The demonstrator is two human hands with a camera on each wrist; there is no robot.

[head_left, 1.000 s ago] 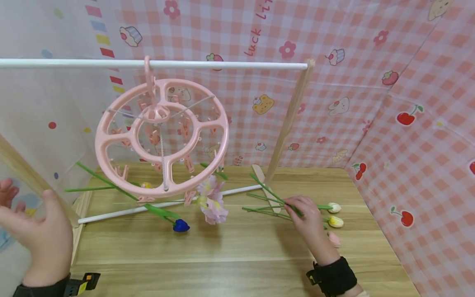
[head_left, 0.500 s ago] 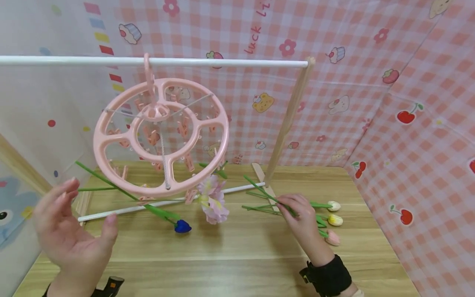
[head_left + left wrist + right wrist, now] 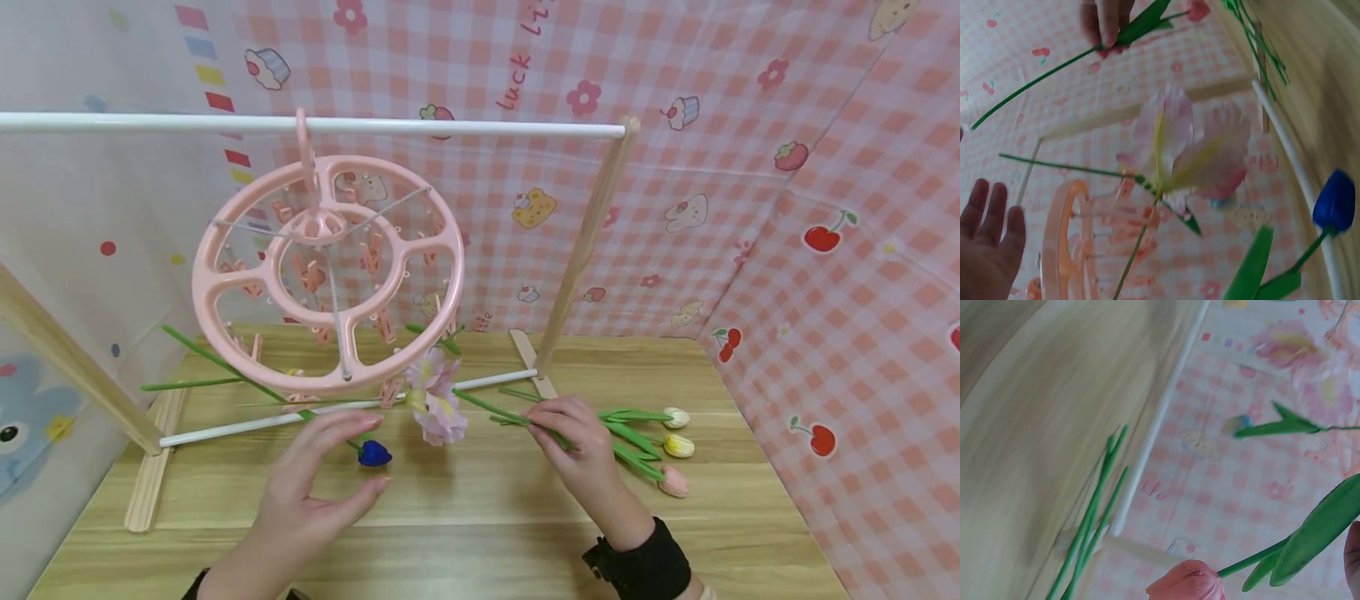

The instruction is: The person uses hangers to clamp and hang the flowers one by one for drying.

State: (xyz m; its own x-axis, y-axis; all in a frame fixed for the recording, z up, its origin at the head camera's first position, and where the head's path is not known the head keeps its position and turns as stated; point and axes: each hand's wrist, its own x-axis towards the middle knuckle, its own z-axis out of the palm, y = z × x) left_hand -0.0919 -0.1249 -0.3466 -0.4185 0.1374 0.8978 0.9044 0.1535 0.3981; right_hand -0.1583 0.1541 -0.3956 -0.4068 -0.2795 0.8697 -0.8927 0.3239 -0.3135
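My right hand (image 3: 573,437) pinches the green stem of a pink tulip (image 3: 673,481), whose stem points left. In the right wrist view the coral-pink bloom (image 3: 1188,581) and its leaves show beside the fingers at the edge. A white tulip (image 3: 676,418) and a yellow tulip (image 3: 678,446) lie on the table beyond that hand. My left hand (image 3: 311,492) holds nothing, thumb and fingers apart, near a blue tulip (image 3: 374,454). From a round pink clip hanger (image 3: 352,367) hang the blue tulip and a lilac-pink flower (image 3: 437,404); how each is clipped is partly hidden.
The hanger hooks over a white rod (image 3: 480,127) on wooden posts (image 3: 588,242). A lower white rod (image 3: 225,431) crosses the wooden table (image 3: 480,533). Several small pink clips (image 3: 382,325) dangle under the hanger. Patterned cloth (image 3: 660,275) encloses the back and right.
My left hand has come in from the left edge to beside the blue tulip. My right hand has moved a little left with the pink tulip, its stem end swinging toward the hanger.
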